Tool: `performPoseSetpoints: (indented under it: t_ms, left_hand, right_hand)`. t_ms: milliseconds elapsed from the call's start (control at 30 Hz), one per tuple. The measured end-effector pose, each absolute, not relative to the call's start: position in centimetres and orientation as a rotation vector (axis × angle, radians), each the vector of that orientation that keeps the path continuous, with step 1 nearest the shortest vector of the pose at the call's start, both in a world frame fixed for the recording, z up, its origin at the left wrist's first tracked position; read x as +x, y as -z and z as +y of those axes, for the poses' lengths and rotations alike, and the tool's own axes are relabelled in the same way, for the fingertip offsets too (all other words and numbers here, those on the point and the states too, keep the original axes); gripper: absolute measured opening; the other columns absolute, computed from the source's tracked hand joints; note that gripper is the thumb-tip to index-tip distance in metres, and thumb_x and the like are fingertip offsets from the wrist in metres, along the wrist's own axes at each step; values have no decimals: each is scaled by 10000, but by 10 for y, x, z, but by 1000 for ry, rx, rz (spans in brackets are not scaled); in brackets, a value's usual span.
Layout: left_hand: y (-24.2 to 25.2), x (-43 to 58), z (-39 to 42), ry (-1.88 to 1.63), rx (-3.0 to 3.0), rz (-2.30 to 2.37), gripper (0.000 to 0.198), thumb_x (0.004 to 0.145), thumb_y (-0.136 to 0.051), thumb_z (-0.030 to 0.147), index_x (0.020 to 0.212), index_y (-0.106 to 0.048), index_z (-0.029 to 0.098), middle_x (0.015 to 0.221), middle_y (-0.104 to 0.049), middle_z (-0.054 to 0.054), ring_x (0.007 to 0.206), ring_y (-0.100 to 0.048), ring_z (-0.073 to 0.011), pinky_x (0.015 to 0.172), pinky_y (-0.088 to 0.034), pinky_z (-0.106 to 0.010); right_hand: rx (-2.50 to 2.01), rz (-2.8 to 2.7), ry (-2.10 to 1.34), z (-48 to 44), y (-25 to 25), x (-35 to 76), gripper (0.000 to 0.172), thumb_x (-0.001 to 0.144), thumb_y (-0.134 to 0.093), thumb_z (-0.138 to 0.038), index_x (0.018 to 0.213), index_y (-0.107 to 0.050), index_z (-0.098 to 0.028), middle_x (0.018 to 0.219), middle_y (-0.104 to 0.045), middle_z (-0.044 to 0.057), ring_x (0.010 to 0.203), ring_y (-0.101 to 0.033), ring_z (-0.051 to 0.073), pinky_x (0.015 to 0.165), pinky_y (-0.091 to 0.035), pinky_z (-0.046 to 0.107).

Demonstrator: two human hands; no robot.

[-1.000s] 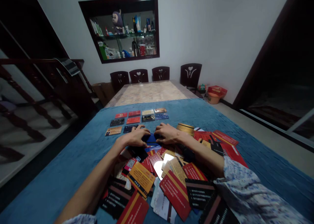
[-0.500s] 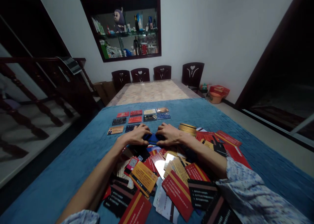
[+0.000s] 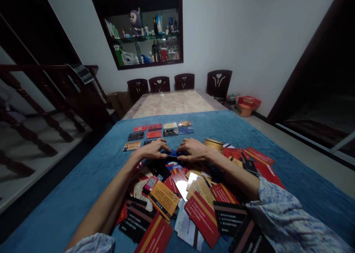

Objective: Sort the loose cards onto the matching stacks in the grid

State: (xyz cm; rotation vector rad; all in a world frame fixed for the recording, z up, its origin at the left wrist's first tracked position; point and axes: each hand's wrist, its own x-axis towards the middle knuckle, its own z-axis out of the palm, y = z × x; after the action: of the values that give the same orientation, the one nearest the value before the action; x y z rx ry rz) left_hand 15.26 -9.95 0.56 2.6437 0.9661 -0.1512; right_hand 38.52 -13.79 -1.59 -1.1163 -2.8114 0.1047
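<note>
Blue cloth (image 3: 69, 197) is lying across lower frame. Left hand (image 3: 154, 149) and right hand (image 3: 192, 150) are pinching a blue card (image 3: 173, 153) just below centre, beyond the loose pile (image 3: 201, 194); possibly a stack, unclear. Likely aligning it; next move's calling for even grip.

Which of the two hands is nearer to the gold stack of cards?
The right hand: the gold stack sits just to its right. The left hand is farther off, beyond the right hand.

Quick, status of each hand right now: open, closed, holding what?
Left hand: closed, holding the left end of a blue card.
Right hand: closed, holding the right end of the same blue card.
</note>
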Motion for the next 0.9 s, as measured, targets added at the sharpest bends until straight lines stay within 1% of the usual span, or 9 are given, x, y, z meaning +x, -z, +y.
performPoseSetpoints:
  t_ms: [133,267,333,433,567,633,700,800,900]
  left_hand:
    - [-4,148,-97,24,2610,928,292,874,-604,304,1118,-728,202,1176,-713,-53,1318,-439,-260,1080,-351,-333]
    - [-3,146,-96,-104,2586,877,276,887,-597,340,1035,-756,170,1077,-730,-73,1057,-607,-217,943,-427,-269]
    - [-3,146,-95,-168,2577,872,276,898,-576,342,953,-767,151,1007,-732,-75,944,-629,-195,878,-444,-252]
    - [2,147,-91,-287,2578,867,297,909,-553,335,868,-763,130,923,-725,-76,875,-625,-181,826,-451,-245]
    - [13,152,-87,-459,2585,951,241,885,-570,277,882,-762,131,875,-720,-67,847,-624,-181,807,-468,-263]
    - [19,155,-87,-530,2590,1015,199,848,-587,203,921,-764,148,901,-720,-63,864,-629,-185,819,-477,-273]
    - [23,158,-89,-577,2596,1041,243,809,-587,129,978,-757,173,961,-714,-60,889,-635,-181,837,-481,-276]
    - [25,161,-92,-622,2611,1061,320,777,-584,83,1042,-730,187,1004,-701,-62,906,-635,-181,845,-487,-282]
    - [24,162,-93,-627,2631,1081,287,758,-595,84,1004,-715,172,949,-705,-55,871,-633,-182,811,-489,-281]
  right_hand:
    - [-1045,-2784,-137,-136,16,388,327,922,-526,-376,1057,-753,-184,924,-739,100,865,-601,211,743,-387,291]
    - [-1008,-2754,-101,-133,18,391,290,927,-507,-314,963,-759,-175,871,-732,95,810,-579,195,701,-363,288]
    - [-1021,-2736,-45,-132,18,391,280,931,-493,-274,883,-749,-173,806,-714,87,773,-560,185,675,-337,286]
    - [-1058,-2686,45,-131,20,391,243,924,-497,-213,845,-725,-187,762,-687,72,752,-540,171,654,-302,281]
    - [-1154,-2583,129,-127,28,389,240,959,-474,-210,955,-714,-200,814,-687,67,780,-555,163,677,-309,272]
    - [-1218,-2521,142,-125,33,388,248,982,-462,-234,1071,-690,-200,857,-693,75,812,-575,169,701,-332,273]
    - [-1268,-2477,132,-124,37,387,252,985,-475,-246,1159,-652,-201,898,-696,85,856,-595,182,730,-356,278]
    - [-1315,-2462,118,-124,39,386,248,966,-521,-234,1188,-628,-205,945,-702,93,910,-610,200,758,-376,287]
    - [-1333,-2461,125,-126,38,386,265,932,-562,-191,1188,-625,-212,969,-709,81,925,-613,196,761,-373,283]
